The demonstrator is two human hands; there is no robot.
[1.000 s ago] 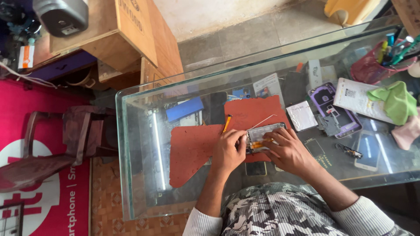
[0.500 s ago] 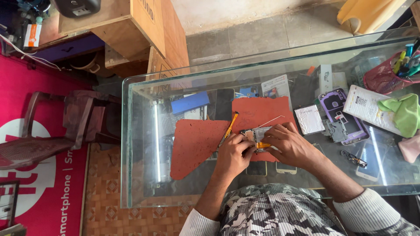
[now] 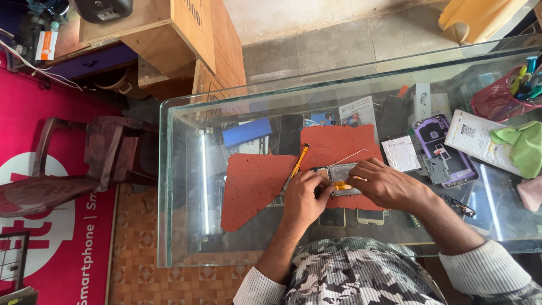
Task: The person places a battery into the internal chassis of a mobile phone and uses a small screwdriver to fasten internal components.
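Observation:
An opened phone (image 3: 337, 179) with its inner parts showing lies on a red work mat (image 3: 333, 147) on a glass counter (image 3: 192, 169). My left hand (image 3: 302, 195) presses on the phone's left end with curled fingers. My right hand (image 3: 381, 183) rests on the phone's right end and pinches a small orange piece (image 3: 342, 185) at its middle. A yellow-handled screwdriver (image 3: 297, 161) lies on the mat just left of the phone. A thin metal tool (image 3: 350, 156) lies above the phone.
A second red mat piece (image 3: 251, 189) lies left. At right sit a purple phone shell (image 3: 440, 144), a white booklet (image 3: 477, 138), a green cloth (image 3: 522, 147) and a red basket of tools (image 3: 499, 99). A brown chair (image 3: 73, 169) and cardboard boxes (image 3: 180, 42) stand beyond the counter.
The view has shifted slightly. Both hands stay on the phone, with the fingers shifting a little over its middle.

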